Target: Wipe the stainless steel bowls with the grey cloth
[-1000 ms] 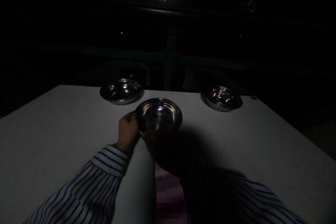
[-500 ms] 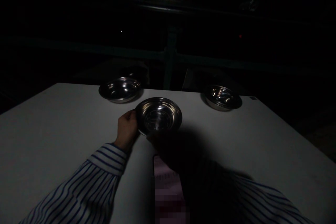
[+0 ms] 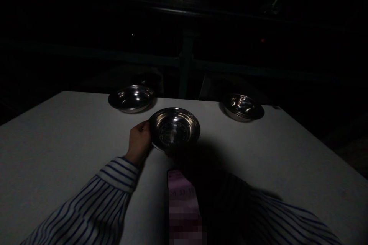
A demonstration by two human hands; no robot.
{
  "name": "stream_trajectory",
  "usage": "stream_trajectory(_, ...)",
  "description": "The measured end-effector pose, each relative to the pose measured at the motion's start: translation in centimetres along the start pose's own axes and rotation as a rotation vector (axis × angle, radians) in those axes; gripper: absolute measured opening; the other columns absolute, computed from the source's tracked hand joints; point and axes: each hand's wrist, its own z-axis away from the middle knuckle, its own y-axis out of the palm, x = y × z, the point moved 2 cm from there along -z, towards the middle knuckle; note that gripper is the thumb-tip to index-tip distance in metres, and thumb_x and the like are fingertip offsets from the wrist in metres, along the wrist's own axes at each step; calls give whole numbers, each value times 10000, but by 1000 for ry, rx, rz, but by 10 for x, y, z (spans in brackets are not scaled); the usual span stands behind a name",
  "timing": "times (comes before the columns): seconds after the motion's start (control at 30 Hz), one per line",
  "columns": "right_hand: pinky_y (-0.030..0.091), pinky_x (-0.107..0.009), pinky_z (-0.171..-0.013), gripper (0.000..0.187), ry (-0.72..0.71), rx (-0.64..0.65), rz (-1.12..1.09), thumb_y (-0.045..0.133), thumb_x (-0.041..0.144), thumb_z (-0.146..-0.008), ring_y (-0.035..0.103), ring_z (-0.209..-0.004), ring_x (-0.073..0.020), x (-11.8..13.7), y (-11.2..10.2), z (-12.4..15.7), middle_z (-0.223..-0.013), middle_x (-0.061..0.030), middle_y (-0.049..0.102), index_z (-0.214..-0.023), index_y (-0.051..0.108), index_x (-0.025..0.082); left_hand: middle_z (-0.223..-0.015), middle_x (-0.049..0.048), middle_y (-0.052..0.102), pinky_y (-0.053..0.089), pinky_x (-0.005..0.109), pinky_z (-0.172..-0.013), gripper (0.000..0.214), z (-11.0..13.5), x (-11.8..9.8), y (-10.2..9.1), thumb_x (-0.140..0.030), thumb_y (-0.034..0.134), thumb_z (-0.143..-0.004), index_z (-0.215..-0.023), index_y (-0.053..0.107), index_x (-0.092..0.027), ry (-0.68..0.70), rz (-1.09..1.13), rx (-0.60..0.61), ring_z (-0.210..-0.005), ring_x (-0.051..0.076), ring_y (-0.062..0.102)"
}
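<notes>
A shallow stainless steel bowl tilts toward me over the middle of the white table. My left hand is closed on its left rim, thumb near the edge. Deep shadow covers my right hand, which overlaps the bowl's lower right rim. Its fingers are lost in the dark, so their grip does not show. Below the bowl lies a phone with a lit pinkish screen, partly covered by my right hand and arm.
Toward the far edge of the white table stand another steel bowl on the left and a steel bowl on the right. Dark bars run behind the table, and the surroundings are very dim.
The held bowl and my left hand are almost where they were. My right hand has shifted very slightly right along the bowl's lower rim. The light looks a little dimmer.
</notes>
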Motion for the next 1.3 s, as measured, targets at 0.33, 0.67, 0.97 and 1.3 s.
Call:
stream_trajectory(0.33,512,-301,-654,298,-85,-6,61,385,119,-880,627,-836,-180,3,-7,-3,-993,-93,676,-1076,607,150,-896,126,697,469,324,-726,381,-1,1,0,-342,498,-722,-925,677,-73,-8,0,0,-791,220,625)
stream_trajectory(0.67,517,-344,-675,285,75,192,1,501,204,-818,616,-886,-229,-30,-28,15,-1058,-93,659,-1076,613,159,-861,119,704,476,321,-714,393,-1,1,0,-323,503,-713,-960,670,-66,-29,14,-8,-778,216,634)
stream_trajectory(0.97,501,-334,-673,293,23,165,13,468,214,-847,604,-877,-208,-29,-24,16,-1066,-96,650,-1105,601,175,-875,123,703,474,334,-732,403,-5,4,-1,-356,543,-696,-957,676,-79,-30,22,30,-777,219,631)
stream_trajectory(1.3,491,-343,-695,319,14,153,11,411,170,-870,600,-901,-203,-25,-13,23,-1091,-82,640,-1143,575,185,-884,122,703,471,325,-725,389,-3,1,0,-337,519,-713,-955,675,-77,-25,21,33,-798,220,630)
